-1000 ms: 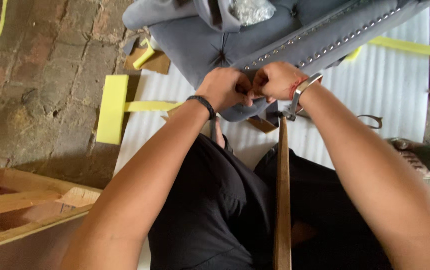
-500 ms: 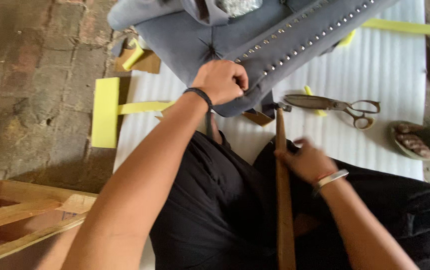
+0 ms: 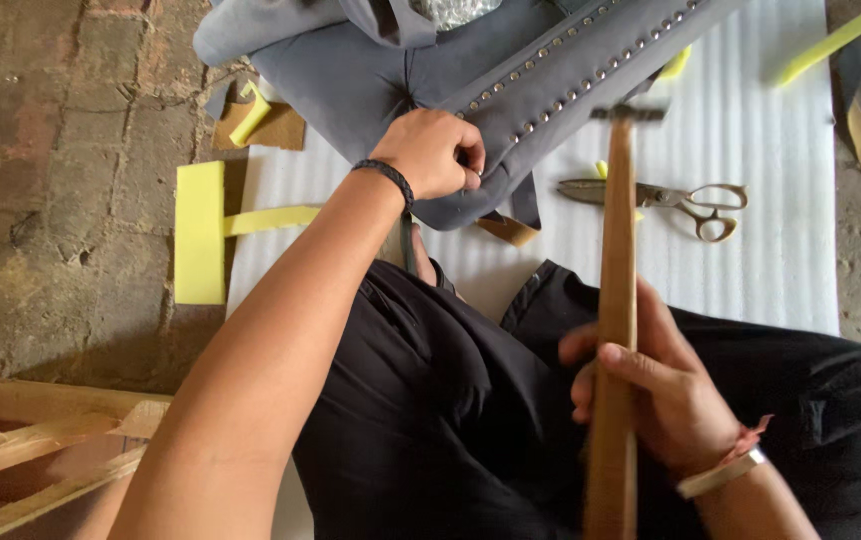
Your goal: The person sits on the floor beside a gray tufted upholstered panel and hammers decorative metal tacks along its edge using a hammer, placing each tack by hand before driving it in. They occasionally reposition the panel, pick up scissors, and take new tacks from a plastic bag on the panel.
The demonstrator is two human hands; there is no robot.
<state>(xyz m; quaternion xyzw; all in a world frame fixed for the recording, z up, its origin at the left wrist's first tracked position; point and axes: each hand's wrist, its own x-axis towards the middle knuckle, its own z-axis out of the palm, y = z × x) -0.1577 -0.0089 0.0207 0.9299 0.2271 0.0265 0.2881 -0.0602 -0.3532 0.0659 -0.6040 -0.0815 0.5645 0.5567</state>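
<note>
I see my left hand (image 3: 435,150) at about 12 o'clock from my lap, fist closed and pinching the lower edge of a grey upholstered cushion (image 3: 390,75). A black braided wristband (image 3: 387,177) sits on that wrist. The cushion lies at the top of the view and carries two rows of metal studs (image 3: 570,85) running up toward 1 o'clock, with my fingertips right at the lower end of the rows.

My right hand (image 3: 655,395) is down at 5 o'clock, wrapped tight around the wooden handle of a hammer (image 3: 617,300). The handle stands nearly upright in the view, and its small metal head (image 3: 627,114) hovers just beside the stud rows, blurred, so I cannot tell whether it touches the fabric. A pale bracelet (image 3: 722,470) circles that wrist.

At 2 o'clock a pair of scissors (image 3: 655,195) lies flat on a white ribbed foam sheet (image 3: 750,130), which is spread over the brick floor (image 3: 60,150). A yellow foam offcut (image 3: 200,230) lies at 9 o'clock on the sheet's edge, with a strip reaching toward my forearm. A wooden frame (image 3: 30,450) sits at 8 o'clock. My black trousers (image 3: 430,400) fill the middle.
</note>
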